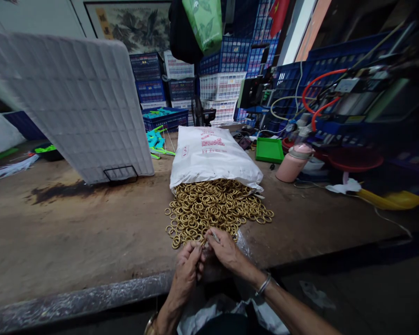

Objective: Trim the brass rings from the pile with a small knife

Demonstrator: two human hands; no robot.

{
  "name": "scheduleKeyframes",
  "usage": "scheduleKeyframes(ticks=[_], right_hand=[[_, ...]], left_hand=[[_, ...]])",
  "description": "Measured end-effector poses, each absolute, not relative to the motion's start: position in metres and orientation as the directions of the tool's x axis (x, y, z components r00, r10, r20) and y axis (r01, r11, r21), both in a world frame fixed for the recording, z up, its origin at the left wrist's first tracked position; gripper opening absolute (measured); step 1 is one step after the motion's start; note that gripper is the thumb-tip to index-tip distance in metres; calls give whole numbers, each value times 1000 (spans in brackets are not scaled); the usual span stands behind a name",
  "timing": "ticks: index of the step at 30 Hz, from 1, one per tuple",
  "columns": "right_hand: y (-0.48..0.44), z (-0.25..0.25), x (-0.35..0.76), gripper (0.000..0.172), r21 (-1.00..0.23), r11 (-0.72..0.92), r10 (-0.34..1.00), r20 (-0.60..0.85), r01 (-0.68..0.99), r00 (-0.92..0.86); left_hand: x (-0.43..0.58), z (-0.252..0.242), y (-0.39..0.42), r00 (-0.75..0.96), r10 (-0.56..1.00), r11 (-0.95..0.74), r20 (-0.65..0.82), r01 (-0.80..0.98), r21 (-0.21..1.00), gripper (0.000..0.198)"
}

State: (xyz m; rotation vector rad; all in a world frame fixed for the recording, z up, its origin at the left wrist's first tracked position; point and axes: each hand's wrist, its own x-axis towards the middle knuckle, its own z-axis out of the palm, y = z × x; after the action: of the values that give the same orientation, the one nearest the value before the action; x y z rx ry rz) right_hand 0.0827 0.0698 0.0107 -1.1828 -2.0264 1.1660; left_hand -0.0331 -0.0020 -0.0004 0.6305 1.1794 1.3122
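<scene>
A heap of brass-coloured rings point(212, 204) spills from the mouth of a white printed sack point(209, 156) onto the table. Just in front of the heap, my two hands meet at the fingertips. My left hand point(189, 263) is closed, with a small brass-coloured ring point(203, 242) at its fingertips, partly hidden by the fingers. My right hand point(226, 249) is closed in a pinch on a thin silvery metal piece point(215, 237); its kind is too small to tell. The fingertips of both hands nearly touch at the ring.
A ribbed white panel point(73, 107) stands at the left in a black wire holder point(120, 173). To the right are a green tray point(268, 150), a pink bottle point(293, 163) and a yellow item point(391, 199). Plastic crates point(221, 86) are stacked behind. The table's front edge point(91, 295) runs nearby.
</scene>
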Motion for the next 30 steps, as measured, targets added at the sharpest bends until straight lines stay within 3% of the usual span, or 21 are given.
scheduleKeyframes(ticks=[4, 8, 14, 22, 30], right_hand=[[63, 11, 87, 14, -709, 403, 839, 34, 579, -543], [57, 9, 88, 19, -570, 522, 796, 58, 635, -603], [56, 8, 88, 28, -485, 572, 782, 78, 662, -618], [56, 10, 88, 29, -453, 552, 793, 27, 700, -608], [67, 13, 87, 20, -612, 558, 671, -65, 561, -738]], left_hand=[[-33, 3, -1, -180, 935, 204, -304, -427, 881, 34], [-33, 3, 1, -177, 936, 200, -303, -442, 874, 36], [-34, -3, 2, -187, 941, 192, -283, -392, 900, 36], [-32, 0, 2, -221, 943, 182, -248, -280, 943, 38], [-35, 1, -2, -212, 958, 137, -192, -246, 960, 37]])
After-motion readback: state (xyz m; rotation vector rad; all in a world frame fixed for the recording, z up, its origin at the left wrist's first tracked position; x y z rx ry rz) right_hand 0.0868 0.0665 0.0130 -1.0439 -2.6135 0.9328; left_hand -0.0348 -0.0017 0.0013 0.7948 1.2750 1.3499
